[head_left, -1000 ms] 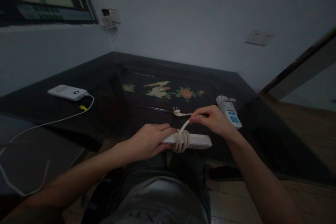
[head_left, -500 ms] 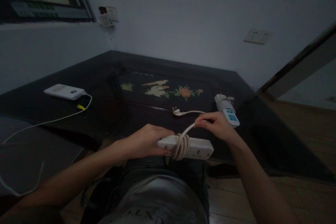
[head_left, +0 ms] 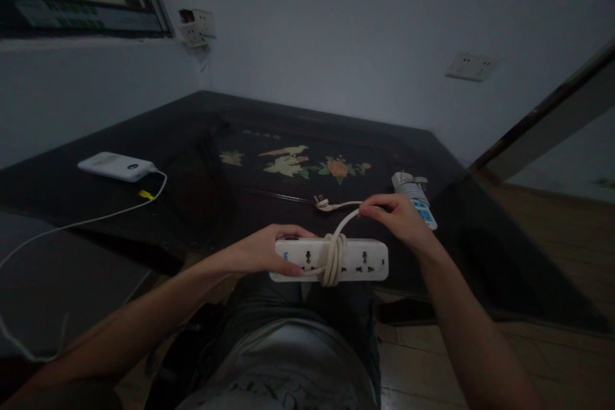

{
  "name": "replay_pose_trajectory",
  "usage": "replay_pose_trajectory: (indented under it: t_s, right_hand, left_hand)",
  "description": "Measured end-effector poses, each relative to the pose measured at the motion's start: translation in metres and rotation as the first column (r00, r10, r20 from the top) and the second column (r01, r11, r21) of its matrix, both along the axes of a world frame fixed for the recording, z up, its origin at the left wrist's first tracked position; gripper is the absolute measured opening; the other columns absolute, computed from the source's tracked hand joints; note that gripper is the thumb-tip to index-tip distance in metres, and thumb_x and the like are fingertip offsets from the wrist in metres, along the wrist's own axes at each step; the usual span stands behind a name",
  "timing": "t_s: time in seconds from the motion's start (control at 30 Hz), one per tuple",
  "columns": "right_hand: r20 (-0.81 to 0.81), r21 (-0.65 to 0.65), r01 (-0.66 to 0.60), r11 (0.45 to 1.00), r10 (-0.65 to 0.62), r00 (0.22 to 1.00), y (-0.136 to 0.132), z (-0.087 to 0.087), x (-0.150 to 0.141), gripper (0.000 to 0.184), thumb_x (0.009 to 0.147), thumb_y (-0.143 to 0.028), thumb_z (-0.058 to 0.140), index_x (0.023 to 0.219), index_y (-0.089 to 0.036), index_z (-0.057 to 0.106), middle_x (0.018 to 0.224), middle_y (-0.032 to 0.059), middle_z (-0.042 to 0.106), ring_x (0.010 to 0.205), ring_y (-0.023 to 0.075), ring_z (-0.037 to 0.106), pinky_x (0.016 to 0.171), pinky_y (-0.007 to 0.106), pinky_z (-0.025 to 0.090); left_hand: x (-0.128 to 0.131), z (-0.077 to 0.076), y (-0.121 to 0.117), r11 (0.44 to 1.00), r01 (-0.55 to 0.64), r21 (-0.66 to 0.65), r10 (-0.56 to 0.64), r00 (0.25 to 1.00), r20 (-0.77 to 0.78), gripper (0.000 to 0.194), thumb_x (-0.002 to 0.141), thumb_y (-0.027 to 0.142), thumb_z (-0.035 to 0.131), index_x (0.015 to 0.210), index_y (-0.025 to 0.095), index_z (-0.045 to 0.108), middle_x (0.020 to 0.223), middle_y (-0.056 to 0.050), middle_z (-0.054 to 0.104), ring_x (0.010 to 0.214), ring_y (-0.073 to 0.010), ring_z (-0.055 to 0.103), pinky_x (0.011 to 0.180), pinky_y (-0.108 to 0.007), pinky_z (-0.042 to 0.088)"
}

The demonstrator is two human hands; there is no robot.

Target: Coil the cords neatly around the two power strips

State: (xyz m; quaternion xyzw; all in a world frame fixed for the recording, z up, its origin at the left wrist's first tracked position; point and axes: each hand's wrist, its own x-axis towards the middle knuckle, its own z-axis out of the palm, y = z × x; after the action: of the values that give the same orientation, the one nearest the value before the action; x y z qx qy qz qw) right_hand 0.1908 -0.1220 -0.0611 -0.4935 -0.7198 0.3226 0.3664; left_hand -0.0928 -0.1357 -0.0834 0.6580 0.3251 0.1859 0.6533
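Observation:
A white power strip (head_left: 365,259) is held near the table's front edge, its socket face turned toward me. My left hand (head_left: 269,250) grips its left end, thumb on the front. Several turns of the strip's own white cord (head_left: 332,259) wrap around its middle. From the wraps the cord rises to my right hand (head_left: 389,214), which pinches it between thumb and fingers. Beyond that hand, the cord's free end runs left to a plug (head_left: 324,203) lying on the table.
On the dark table (head_left: 269,218), a second power strip (head_left: 416,195) with blue sockets and wound cord lies behind my right hand. A white power bank (head_left: 115,166) with a cable lies at left. Wall sockets (head_left: 469,66) are on the back wall.
The power strip has turned so its socket face shows more fully, and my left hand has shifted with it. My right hand, still pinching the cord, has moved slightly up.

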Motion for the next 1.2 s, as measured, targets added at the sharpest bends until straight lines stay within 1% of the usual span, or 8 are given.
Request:
replay_pose_trajectory:
  t_s: [0.13,0.23,0.37,0.63,0.77,1.0,1.1,1.2]
  right_hand:
    - [-0.004,-0.006,0.025,1.0,-0.025,1.0,0.001,-0.006,0.007,0.021,0.076,-0.037,0.066,0.072,-0.019,0.073,0.072,0.0034,0.073,0.072,0.0186,0.065,0.069,0.029,0.046]
    - [-0.003,0.001,0.029,1.0,-0.029,1.0,0.003,-0.006,0.007,0.021,0.078,-0.038,0.065,0.072,-0.019,0.073,0.072,0.0033,0.072,0.073,0.0185,0.065,0.069,0.03,0.046]
    - [0.015,-0.007,0.0,1.0,0.0,1.0,0.005,0.0,0.003,0.02,0.076,-0.036,0.065,0.071,-0.019,0.073,0.071,0.0035,0.072,0.071,0.0181,0.064,0.067,0.029,0.046]
    - [-0.009,-0.181,-0.257,0.949,0.259,0.966,0.01,0.012,-0.007,0.019,0.073,-0.035,0.068,0.066,-0.017,0.071,0.065,0.0023,0.068,0.063,0.0151,0.059,0.063,0.027,0.043]
    - [-0.101,-0.216,-0.316,0.924,0.301,0.948,0.015,0.009,-0.009,0.027,0.072,-0.041,0.07,0.062,-0.016,0.068,0.061,0.0013,0.064,0.061,0.0127,0.055,0.06,0.025,0.04]
    - [-0.211,-0.312,-0.29,0.905,0.232,0.95,0.016,-0.025,-0.012,0.045,0.071,-0.059,0.066,0.063,-0.014,0.064,0.053,-0.0027,0.05,0.046,0.0074,0.036,0.044,0.022,0.024]
    - [-0.202,-0.292,-0.26,0.92,0.206,0.957,0.015,-0.027,-0.018,0.042,0.072,-0.055,0.067,0.064,-0.014,0.064,0.057,-0.0014,0.054,0.05,0.0083,0.04,0.047,0.022,0.027]
    - [-0.183,-0.271,-0.227,0.936,0.181,0.966,0.016,-0.024,-0.022,0.036,0.072,-0.05,0.069,0.064,-0.015,0.065,0.063,0.0006,0.059,0.056,0.0099,0.046,0.052,0.023,0.031]
  left_hand:
    - [-0.002,-0.011,-0.001,0.968,-0.209,-0.138,0.217,0.975,0.048,0.042,0.056,0.021,0.08,0.096,0.017,0.067,0.084,0.001,0.068,0.076,-0.0133,0.06,0.071,-0.023,0.045]
    - [-0.002,-0.015,-0.003,0.945,-0.267,-0.187,0.286,0.955,0.08,0.042,0.057,0.02,0.079,0.097,0.017,0.068,0.086,-0.001,0.069,0.077,-0.0141,0.061,0.071,-0.024,0.046]
    - [-0.003,-0.009,-0.005,0.96,-0.237,-0.151,0.253,0.963,0.091,0.047,0.061,0.022,0.077,0.106,0.019,0.067,0.095,-0.003,0.071,0.083,-0.0161,0.063,0.075,-0.026,0.047]
    - [-0.007,0.019,-0.016,0.986,-0.004,0.168,0.015,0.998,-0.067,0.04,0.069,0.024,0.072,0.108,0.022,0.064,0.097,-0.001,0.069,0.084,-0.0164,0.061,0.072,-0.024,0.046]
    - [-0.006,0.026,-0.02,0.986,-0.079,0.146,0.086,0.995,-0.044,0.038,0.069,0.025,0.073,0.103,0.02,0.06,0.087,0.002,0.065,0.076,-0.0136,0.058,0.064,-0.021,0.044]
    - [-0.001,0.009,-0.01,0.984,-0.18,0.011,0.177,0.975,0.133,0.036,0.064,0.023,0.076,0.097,0.018,0.063,0.084,0.002,0.064,0.076,-0.0129,0.057,0.067,-0.021,0.045]
    - [0.0,0.0,-0.005,0.975,-0.217,-0.035,0.22,0.965,0.141,0.035,0.064,0.023,0.075,0.098,0.019,0.066,0.085,0.001,0.066,0.079,-0.0149,0.059,0.07,-0.023,0.046]
    - [0.0,-0.004,-0.001,0.974,-0.223,0.028,0.219,0.971,0.1,0.035,0.065,0.024,0.075,0.098,0.02,0.067,0.087,0.0,0.067,0.08,-0.0161,0.06,0.071,-0.024,0.046]
